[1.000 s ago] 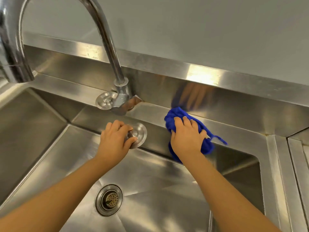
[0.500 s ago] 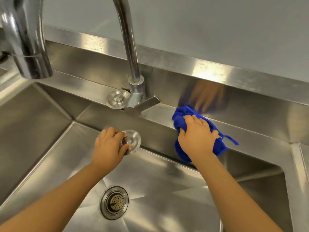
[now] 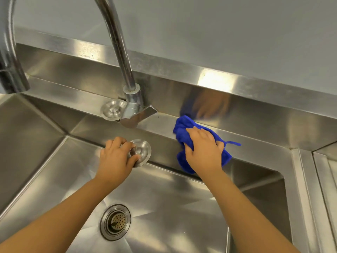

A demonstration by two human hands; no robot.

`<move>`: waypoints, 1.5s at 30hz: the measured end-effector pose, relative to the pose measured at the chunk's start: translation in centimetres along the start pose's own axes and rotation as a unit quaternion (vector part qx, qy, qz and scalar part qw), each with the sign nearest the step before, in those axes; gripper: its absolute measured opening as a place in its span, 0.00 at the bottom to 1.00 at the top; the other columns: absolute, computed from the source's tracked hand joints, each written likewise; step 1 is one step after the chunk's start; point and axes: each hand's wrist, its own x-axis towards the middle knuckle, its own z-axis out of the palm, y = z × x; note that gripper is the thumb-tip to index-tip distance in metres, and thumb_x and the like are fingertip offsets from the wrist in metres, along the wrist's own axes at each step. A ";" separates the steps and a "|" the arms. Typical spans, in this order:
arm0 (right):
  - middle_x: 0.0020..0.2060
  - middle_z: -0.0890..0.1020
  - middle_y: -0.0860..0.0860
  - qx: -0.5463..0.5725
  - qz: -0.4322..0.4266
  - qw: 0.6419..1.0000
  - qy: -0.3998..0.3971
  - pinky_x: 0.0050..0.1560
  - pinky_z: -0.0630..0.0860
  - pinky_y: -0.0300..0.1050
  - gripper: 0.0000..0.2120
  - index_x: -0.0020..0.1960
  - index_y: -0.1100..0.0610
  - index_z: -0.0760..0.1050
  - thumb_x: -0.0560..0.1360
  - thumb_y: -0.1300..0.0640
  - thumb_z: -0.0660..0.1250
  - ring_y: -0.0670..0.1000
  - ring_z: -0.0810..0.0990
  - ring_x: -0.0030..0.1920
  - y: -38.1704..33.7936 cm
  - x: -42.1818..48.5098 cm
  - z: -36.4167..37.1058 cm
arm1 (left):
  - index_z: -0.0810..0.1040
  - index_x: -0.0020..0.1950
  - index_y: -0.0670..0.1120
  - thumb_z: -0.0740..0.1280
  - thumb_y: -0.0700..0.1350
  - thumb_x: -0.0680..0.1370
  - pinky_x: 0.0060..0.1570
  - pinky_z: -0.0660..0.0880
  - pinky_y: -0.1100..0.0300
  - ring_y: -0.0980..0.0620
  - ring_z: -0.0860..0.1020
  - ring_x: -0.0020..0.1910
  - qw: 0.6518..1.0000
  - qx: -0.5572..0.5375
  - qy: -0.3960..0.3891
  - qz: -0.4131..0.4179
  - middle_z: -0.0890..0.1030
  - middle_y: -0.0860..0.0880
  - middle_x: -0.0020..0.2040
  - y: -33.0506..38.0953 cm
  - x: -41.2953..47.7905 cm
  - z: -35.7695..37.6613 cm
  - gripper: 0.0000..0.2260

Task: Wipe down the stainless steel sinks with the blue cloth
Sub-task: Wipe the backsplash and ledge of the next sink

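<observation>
Left hand [image 3: 116,157]: fingers curled round the round steel knob [image 3: 143,152] on the back wall of the sink [image 3: 173,198]. Right hand [image 3: 204,152]: gripping the bunched blue cloth [image 3: 182,128], pressing it onto the rear ledge, right of the faucet [image 3: 125,70]. Drain strainer [image 3: 115,221] on the basin floor.

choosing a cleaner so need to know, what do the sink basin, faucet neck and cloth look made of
Sink basin: brushed stainless steel, judging by fine grain lines and soft, blurred reflections. Faucet neck: polished metal, probably chrome-plated or steel; its reflections are mirror-sharp. Blue cloth: soft, fuzzy fabric, likely microfibre; it bunches and folds under the right hand.
</observation>
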 end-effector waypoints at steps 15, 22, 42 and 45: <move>0.72 0.68 0.49 0.044 -0.064 0.976 0.204 0.65 0.57 0.53 0.22 0.72 0.50 0.67 0.79 0.59 0.60 0.52 0.63 0.72 -1.6 3.9 -12.7 | 0.82 0.46 0.45 0.78 0.45 0.68 0.40 0.66 0.53 0.41 0.75 0.45 0.999 -0.002 0.034 0.040 0.78 0.44 0.47 3.1 0.7 -3.5 0.11; 0.77 0.57 0.48 -0.062 -0.025 0.988 0.140 0.72 0.48 0.57 0.25 0.76 0.48 0.59 0.80 0.56 0.59 0.52 0.52 0.77 -5.0 7.0 -8.2 | 0.82 0.46 0.45 0.79 0.45 0.67 0.38 0.65 0.54 0.42 0.75 0.42 0.998 -0.015 0.048 0.032 0.77 0.46 0.44 1.2 0.6 -1.8 0.12; 0.76 0.60 0.47 -0.027 -0.007 0.983 0.180 0.69 0.48 0.55 0.26 0.74 0.46 0.63 0.77 0.58 0.61 0.51 0.54 0.76 -1.6 5.8 -8.8 | 0.81 0.48 0.45 0.77 0.43 0.69 0.39 0.67 0.52 0.43 0.73 0.43 0.995 -0.061 0.042 0.065 0.77 0.45 0.46 4.9 1.0 -0.1 0.10; 0.77 0.57 0.47 -0.058 -0.058 0.988 0.132 0.69 0.49 0.55 0.25 0.75 0.45 0.60 0.80 0.57 0.59 0.51 0.52 0.77 -0.5 5.8 -9.7 | 0.81 0.49 0.45 0.77 0.42 0.70 0.40 0.66 0.52 0.42 0.73 0.45 0.995 -0.055 0.038 0.070 0.77 0.45 0.47 6.1 1.2 -0.8 0.10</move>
